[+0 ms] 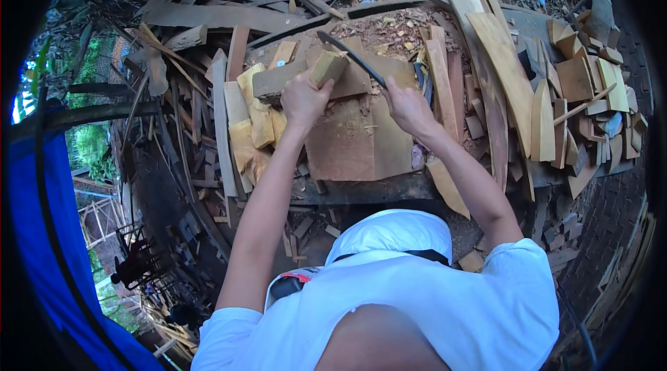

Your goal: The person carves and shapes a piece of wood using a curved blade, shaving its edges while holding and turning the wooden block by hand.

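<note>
My left hand (306, 101) is closed around a short wooden block (328, 67), tilted up over the work surface. In my right hand (410, 108) is a machete (353, 58) with a long dark blade, pointing up and to the left. The blade passes close by the block's right end; whether they touch I cannot tell. Beside my left hand lies a thick grey-brown wood piece (274, 81). Below both hands is a flat brown board (340, 149) with small chips scattered on it.
Stacked pale offcuts (258, 110) stand left of the board. Long planks (504, 65) lean to the right, beside a heap of cut wood pieces (580, 83). Scrap wood covers the far ground. A blue tarp (52, 246) hangs at the far left.
</note>
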